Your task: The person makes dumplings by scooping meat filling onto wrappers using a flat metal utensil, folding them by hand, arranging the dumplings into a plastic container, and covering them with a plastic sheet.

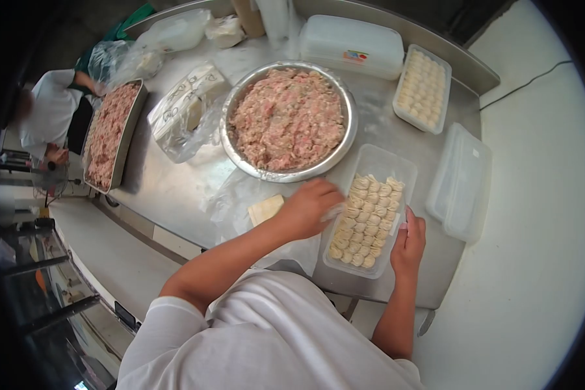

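At far left I see a co-worker in white (49, 110) by a rectangular metal tray (135, 107) of coarse pink meat. Right of it, crinkled clear plastic (187, 151) leads to a round, shiny steel bowl (353, 123) heaped with minced filling. Below, the left hand (315, 207) bends its blurred fingers near pale square dough sheets (265, 209); their grip I can't tell. Right of centre, pleated cream dumplings (367, 221) fill a translucent container (370, 158). The right hand (409, 244) curls its fingers at its right wall, grip unclear, near stacked clear lids (463, 182).
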The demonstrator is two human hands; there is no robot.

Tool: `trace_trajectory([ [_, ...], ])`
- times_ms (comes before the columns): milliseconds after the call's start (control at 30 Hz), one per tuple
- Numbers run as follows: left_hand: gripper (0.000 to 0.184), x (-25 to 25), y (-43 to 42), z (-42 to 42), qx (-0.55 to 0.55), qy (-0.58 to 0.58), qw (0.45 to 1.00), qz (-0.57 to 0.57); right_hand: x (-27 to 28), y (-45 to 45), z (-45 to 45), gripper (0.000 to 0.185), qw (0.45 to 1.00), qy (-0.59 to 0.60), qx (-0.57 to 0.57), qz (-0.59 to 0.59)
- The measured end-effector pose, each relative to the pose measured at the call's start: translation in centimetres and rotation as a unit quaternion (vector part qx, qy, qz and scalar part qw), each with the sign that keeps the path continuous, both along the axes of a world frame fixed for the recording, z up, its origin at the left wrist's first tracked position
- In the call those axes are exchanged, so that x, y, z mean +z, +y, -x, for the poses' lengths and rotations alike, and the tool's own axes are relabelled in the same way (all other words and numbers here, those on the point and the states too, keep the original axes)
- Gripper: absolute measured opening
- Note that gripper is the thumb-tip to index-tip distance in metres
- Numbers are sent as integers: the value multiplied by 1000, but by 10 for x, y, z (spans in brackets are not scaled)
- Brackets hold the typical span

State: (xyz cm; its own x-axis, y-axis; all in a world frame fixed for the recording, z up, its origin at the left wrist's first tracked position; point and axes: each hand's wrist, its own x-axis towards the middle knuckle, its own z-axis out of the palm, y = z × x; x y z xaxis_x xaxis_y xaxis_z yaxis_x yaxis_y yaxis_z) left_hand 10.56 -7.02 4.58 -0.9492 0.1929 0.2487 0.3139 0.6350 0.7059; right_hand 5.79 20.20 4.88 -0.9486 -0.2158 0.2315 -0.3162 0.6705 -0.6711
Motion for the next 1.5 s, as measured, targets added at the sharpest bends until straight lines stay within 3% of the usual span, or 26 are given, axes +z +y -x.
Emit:
trace_trajectory([
  [167,41,-30,-38,-82,148,-74,983,82,53,-59,43,35,971,69,192,-127],
  [233,38,-47,-42,-94,146,-43,986,61,78,-93,55,34,912,99,217,-333],
  [367,34,-55,-37,-95,176,-25,984,35,92,-137,75,20,851,160,304,-397],
  [433,32,-56,-37,-97,210,-42,975,-60,97,-149,74,16,843,170,330,-389],
  [600,25,-60,-43,-101,183,-20,982,-35,108,-169,71,15,818,161,388,-393],
  [700,26,-59,-50,-98,166,-25,985,-47,98,-166,78,14,828,88,394,-389],
  [767,29,-59,-52,-100,147,-32,987,-48,62,-150,92,18,899,14,388,-203],
  [800,24,-58,-51,-99,174,-78,978,-88,44,-141,95,18,899,15,387,-204],
  [867,21,-54,-56,-98,201,-122,964,-127,19,-127,96,24,922,-198,326,-63],
  [933,23,-50,-69,-105,301,-184,879,-320,18,-120,82,24,932,-230,279,-18],
  [967,23,-52,-79,-110,300,-185,880,-319,17,-117,73,24,938,-262,227,28],
  [1000,28,-49,-90,-113,307,-140,742,-580,18,-116,66,24,938,-263,224,29],
  [1033,34,-47,-96,-113,288,-85,537,-789,20,-116,58,23,949,-228,212,59],
  [1067,34,-45,-99,-113,287,-88,538,-787,24,-116,50,23,957,-191,200,89],
  [1133,42,-1,-104,-110,235,-77,443,-862,44,-121,35,23,957,-154,233,76],
  [1167,42,6,-102,-107,236,-75,446,-860,52,-125,27,23,955,-114,267,59],
  [1233,48,18,-91,-93,310,-122,534,-777,55,-136,10,22,948,-77,297,80],
  [1300,45,30,-85,-83,264,-115,508,-812,56,-146,-7,23,935,-62,322,134],
  [1367,41,38,-80,-78,165,-65,465,-867,49,-147,-14,24,935,-64,328,116],
  [1500,35,33,-80,-72,267,-80,487,-828,56,-135,-14,28,934,-36,355,15],
])
